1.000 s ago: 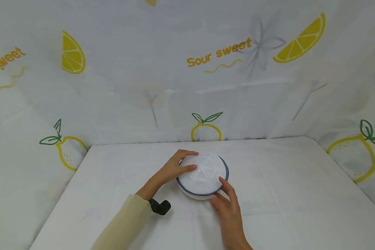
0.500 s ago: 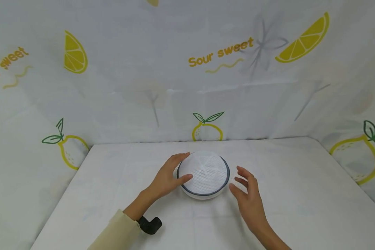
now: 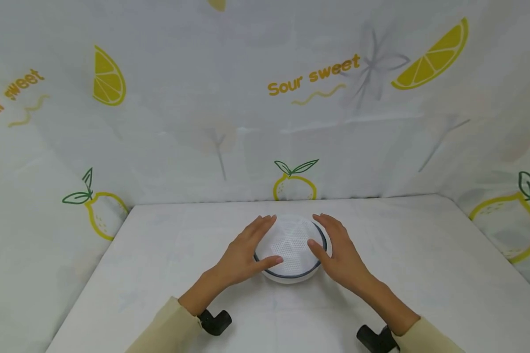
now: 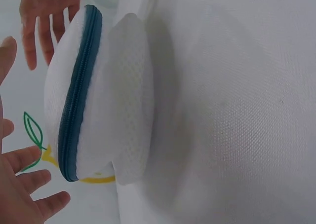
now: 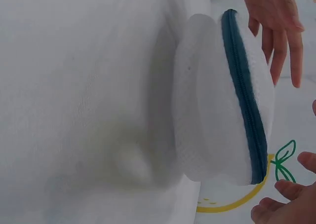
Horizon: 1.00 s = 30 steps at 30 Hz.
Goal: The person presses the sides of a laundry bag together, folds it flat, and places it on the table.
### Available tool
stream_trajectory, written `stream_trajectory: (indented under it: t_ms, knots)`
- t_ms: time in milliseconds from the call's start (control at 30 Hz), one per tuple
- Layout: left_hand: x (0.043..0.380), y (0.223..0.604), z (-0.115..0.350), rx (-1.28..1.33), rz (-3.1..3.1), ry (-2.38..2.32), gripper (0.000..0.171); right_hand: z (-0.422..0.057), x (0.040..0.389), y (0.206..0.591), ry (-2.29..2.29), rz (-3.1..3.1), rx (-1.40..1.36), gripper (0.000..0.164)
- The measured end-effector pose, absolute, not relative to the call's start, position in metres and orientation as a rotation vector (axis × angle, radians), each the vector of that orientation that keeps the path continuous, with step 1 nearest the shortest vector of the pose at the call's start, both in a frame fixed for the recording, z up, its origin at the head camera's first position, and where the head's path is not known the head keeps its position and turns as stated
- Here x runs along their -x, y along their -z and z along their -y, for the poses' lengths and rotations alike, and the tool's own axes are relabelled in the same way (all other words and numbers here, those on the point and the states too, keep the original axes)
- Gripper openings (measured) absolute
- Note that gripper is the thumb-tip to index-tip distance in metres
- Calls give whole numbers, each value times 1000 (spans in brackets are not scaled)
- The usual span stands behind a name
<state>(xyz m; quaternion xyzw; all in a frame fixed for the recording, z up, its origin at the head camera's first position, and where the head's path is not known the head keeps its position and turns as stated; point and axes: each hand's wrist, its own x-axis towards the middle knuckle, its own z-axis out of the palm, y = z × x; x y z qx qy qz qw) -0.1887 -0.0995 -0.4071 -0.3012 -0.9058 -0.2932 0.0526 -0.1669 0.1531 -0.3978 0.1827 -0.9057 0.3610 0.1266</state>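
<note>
A round white mesh laundry bag (image 3: 292,247) with a dark blue-green zipper (image 4: 79,95) round its side stands on the white-covered table. My left hand (image 3: 242,257) is at the bag's left side, fingers spread and thumb over the near top edge. On the opposite side my right hand (image 3: 342,257) has its fingers extended and its thumb over the rim. Both wrist views show the bag's side with the zipper running along it, and the fingers look apart from the fabric. Neither hand grips anything.
White cloth covers the table (image 3: 159,274) and hangs as a backdrop (image 3: 181,98) printed with lemons and "Sour sweet" lettering. Black wrist devices (image 3: 215,322) sit below the sleeves. The table's back edge lies just behind the bag.
My right hand let go of the bag's near right edge, swung out to the right, then came in beside its right side. My left hand loosened from the top and spread its fingers.
</note>
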Motion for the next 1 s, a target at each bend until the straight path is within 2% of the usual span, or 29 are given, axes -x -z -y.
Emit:
stream_trajectory:
  t_ms: [267,1000]
  knots:
    - [200,416,92,1004,2764,728,94,-147,180,408,-849,2674,-683,60]
    - [203,427,81,1019,2822,491,97,-138,193,418,-541,2668,-825,57]
